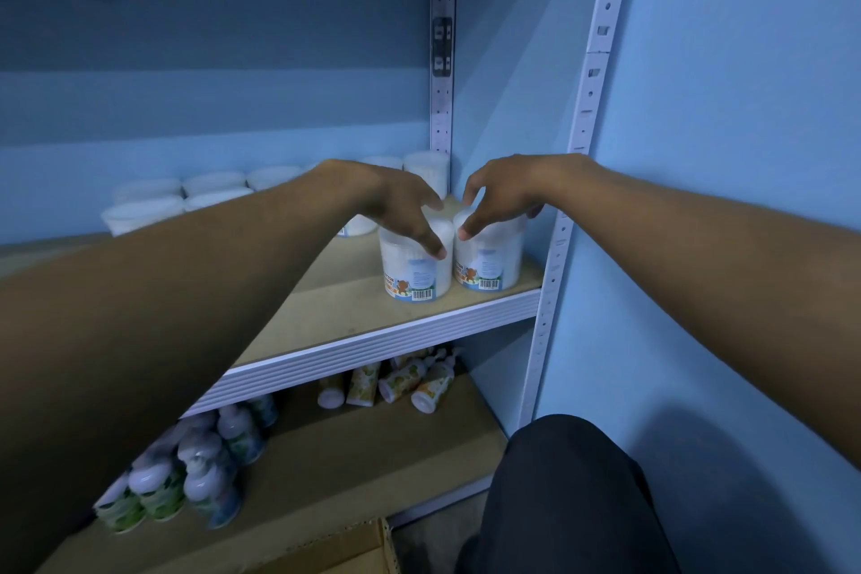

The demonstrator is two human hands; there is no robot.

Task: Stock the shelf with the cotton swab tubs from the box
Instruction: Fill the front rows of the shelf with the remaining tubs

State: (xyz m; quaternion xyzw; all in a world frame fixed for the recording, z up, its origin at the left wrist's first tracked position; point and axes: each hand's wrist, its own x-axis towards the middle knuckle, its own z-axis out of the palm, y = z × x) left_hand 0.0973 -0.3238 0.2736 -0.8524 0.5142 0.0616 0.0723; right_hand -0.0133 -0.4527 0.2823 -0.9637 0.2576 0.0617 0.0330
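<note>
Two clear cotton swab tubs with bear labels stand side by side at the right end of the wooden shelf. My left hand grips the left tub from above, thumb down its front. My right hand grips the right tub the same way, fingers curled over its lid. Both tubs rest on the board near its front edge. Several more tubs are lined up along the back of the shelf, and one sits in the back right corner. A corner of the cardboard box shows at the bottom.
The white slotted upright stands just right of the right tub, against the blue wall. On the lower shelf are several pump bottles at the left and lying tubes at the back. My dark-trousered knee is at the lower right.
</note>
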